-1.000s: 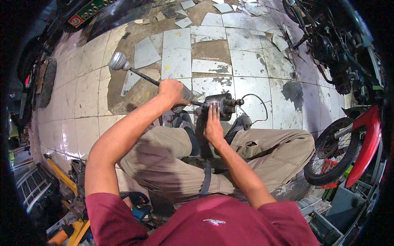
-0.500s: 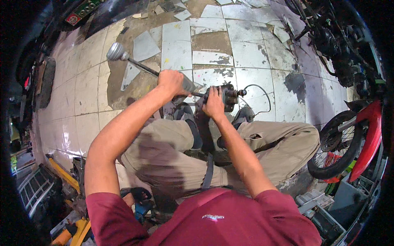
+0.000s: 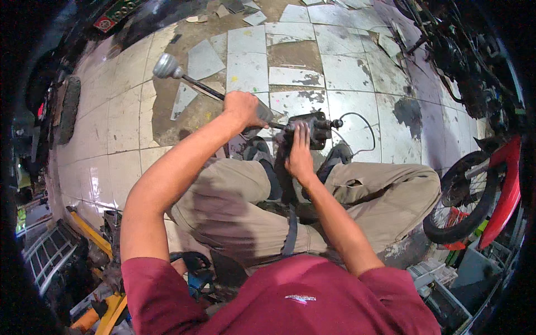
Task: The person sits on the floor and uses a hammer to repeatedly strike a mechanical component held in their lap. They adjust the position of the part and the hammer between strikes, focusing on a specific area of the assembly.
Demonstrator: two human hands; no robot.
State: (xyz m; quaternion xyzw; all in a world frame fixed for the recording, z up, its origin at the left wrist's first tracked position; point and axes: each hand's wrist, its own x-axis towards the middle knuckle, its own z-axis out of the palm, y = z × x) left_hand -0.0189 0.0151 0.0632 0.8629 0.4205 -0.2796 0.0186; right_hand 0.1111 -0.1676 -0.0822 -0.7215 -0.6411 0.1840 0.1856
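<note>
A long black rod with a silver, bulb-shaped end slants across in front of me. My left hand is closed around it, beside a dark grey sleeve-like part. The rod's lower right end meets a black mechanical housing, which has a small round black knob on its right side. My right hand lies at the housing's left end, its fingers stretched out and close together. What is under those fingers is hidden.
Broken tiles lie on the floor ahead. A thin black cable loops right of the housing. To the right are a wheel with a red fender and grey crates. A metal rack and yellow bars lie to the left.
My right hand's fingers, earlier bent over the housing, are now straighter and closer together. My left hand keeps its hold on the rod. The whole view has shifted slightly.
</note>
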